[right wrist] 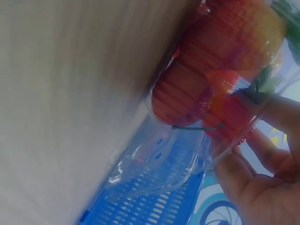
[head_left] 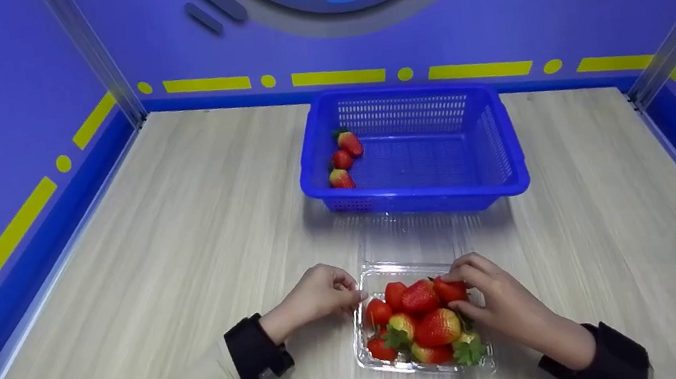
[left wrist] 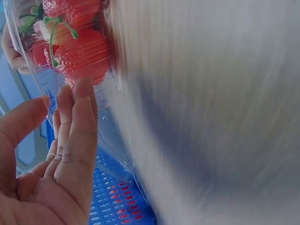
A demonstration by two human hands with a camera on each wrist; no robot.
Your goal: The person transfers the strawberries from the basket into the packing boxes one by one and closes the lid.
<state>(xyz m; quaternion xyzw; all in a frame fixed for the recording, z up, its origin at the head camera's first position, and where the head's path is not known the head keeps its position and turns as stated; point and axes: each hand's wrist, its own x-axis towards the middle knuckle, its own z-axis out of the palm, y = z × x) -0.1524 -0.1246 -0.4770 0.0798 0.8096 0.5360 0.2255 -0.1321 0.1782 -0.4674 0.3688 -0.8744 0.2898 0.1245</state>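
A clear plastic clamshell box (head_left: 359,353) full of strawberries (head_left: 437,327) stands before me, its lid (head_left: 415,243) folded back toward the basket. My right hand (head_left: 504,295) reaches over the right rim and grips a strawberry (head_left: 449,289) at the box's back right corner. In the right wrist view, the thumb and fingers of that hand (right wrist: 269,176) come over the box edge around the red fruit (right wrist: 229,117). At the left rim is my left hand (head_left: 324,292), fingertips right at the edge. The left wrist view shows this hand (left wrist: 56,164) with fingers nearly straight and thumb apart.
Behind the box stands a blue plastic basket (head_left: 418,195) with perforated walls. Three strawberries (head_left: 342,160) lie along its left side. The pale wooden table (head_left: 199,235) is bounded by blue panels (head_left: 212,48) at the back and both sides.
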